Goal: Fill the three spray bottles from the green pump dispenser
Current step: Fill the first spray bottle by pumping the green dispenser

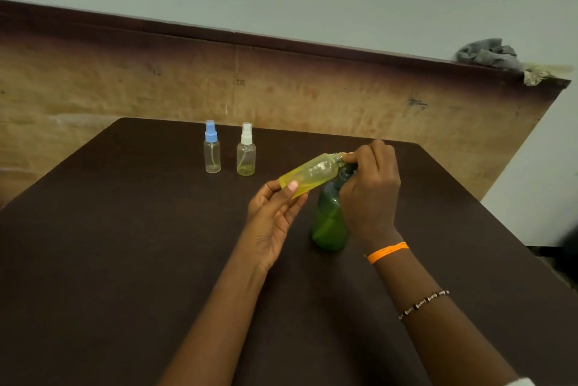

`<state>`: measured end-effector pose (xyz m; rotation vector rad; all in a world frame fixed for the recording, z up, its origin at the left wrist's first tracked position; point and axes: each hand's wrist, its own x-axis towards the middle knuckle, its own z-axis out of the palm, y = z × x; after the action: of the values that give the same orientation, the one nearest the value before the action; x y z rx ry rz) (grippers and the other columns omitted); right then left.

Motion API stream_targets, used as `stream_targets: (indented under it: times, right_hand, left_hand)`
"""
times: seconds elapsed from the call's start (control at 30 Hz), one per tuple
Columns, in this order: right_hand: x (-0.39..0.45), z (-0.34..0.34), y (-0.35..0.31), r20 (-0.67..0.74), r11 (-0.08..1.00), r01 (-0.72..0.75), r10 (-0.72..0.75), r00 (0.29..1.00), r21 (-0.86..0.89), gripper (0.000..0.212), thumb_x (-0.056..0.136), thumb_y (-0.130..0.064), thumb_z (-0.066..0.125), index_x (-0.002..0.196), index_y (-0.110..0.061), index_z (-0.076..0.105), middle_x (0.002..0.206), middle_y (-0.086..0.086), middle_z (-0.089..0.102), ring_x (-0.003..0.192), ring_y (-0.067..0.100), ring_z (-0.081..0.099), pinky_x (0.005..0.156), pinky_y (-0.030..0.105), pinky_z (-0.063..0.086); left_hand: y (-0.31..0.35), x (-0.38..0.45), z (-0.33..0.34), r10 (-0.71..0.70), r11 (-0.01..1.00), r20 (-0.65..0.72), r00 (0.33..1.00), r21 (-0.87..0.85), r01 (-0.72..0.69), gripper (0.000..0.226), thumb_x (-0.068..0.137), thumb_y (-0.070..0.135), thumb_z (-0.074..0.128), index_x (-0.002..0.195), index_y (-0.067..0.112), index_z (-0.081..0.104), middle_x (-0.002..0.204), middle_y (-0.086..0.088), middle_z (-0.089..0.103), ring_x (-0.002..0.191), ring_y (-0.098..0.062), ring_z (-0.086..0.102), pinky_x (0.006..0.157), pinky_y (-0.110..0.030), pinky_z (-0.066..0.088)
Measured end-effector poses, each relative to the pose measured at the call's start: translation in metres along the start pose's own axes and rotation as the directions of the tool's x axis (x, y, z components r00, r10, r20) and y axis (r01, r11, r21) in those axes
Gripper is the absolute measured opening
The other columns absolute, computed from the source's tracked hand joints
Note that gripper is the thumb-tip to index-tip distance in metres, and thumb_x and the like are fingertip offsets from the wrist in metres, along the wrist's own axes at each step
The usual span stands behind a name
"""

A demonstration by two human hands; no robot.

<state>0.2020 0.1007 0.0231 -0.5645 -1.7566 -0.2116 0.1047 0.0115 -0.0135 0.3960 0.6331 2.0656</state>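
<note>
1. nearest the camera, two bare forearms reach forward over the dark brown tabletop [125, 260]; the right one wears a thin beaded bracelet [423, 304] and, closer to the wrist, an orange band [387, 252].
2. just beyond, the left hand [275, 220] pinches the base of an uncapped, yellow-tinted clear plastic spray bottle [312, 173] between thumb and fingers, holding it tilted with its open threaded neck up and to the right.
3. beside it, the tall translucent green plastic pump dispenser [330, 223] stands upright on the tabletop, green liquid showing in its lower part.
4. over the dispenser's dark pump head, the right hand [370, 191] is curled, its fingers closed around the head, right at the neck of the tilted bottle; whether the spout sits inside the neck cannot be told.
5. farther back on the tabletop, well apart from the hands, two small clear plastic bottles stand upright side by side: the blue-capped spray bottle [212, 148] on the left and the white-capped spray bottle [246, 151] on the right, the latter with a little yellowish liquid at the bottom.
6. behind the tabletop, a worn tan wooden board [312, 91] with a dark upper edge stands against a pale wall.
7. on the board's far right corner lies a crumpled grey cloth [488, 54].
</note>
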Motion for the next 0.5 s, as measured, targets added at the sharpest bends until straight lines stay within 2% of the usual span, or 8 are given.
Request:
stream_targets:
  times: [0.2, 0.37, 0.5]
  right_hand:
    - [0.015, -0.014, -0.004, 0.108, 0.998, 0.060, -0.059, 0.992, -0.002, 0.026, 0.072, 0.000, 0.032, 0.071, 0.001, 0.058, 0.074, 0.017, 0.053, 0.068, 0.033, 0.050, 0.057, 0.040, 0.046]
    - [-0.002, 0.000, -0.001, 0.017, 0.999, 0.001, 0.000, 1.000, -0.042, 0.022, 0.086, 0.004, 0.042, 0.071, 0.002, 0.057, 0.072, 0.017, 0.050, 0.067, 0.029, 0.042, 0.056, 0.045, 0.044]
    - [0.003, -0.006, -0.001, 0.056, 0.999, 0.032, -0.032, 0.998, -0.001, 0.023, 0.081, 0.002, 0.037, 0.069, 0.001, 0.057, 0.071, 0.017, 0.050, 0.070, 0.025, 0.038, 0.057, 0.043, 0.043]
  left_hand:
    - [-0.001, 0.000, 0.004, 0.004, 1.000, 0.014, 1.000, 0.007, -0.004, 0.021, 0.068, 0.009, 0.063, 0.088, 0.008, 0.057, 0.093, -0.007, 0.070, 0.086, -0.014, 0.069, 0.070, -0.020, 0.055]
    - [-0.001, 0.001, 0.001, 0.010, 1.000, -0.008, 1.000, 0.001, -0.010, 0.023, 0.067, 0.009, 0.063, 0.089, 0.008, 0.057, 0.093, -0.007, 0.070, 0.086, -0.013, 0.069, 0.071, -0.020, 0.056]
    - [0.000, -0.001, 0.001, 0.006, 1.000, -0.004, 1.000, 0.007, -0.006, 0.023, 0.067, 0.009, 0.063, 0.089, 0.007, 0.057, 0.097, -0.009, 0.068, 0.089, -0.015, 0.068, 0.071, -0.021, 0.056]
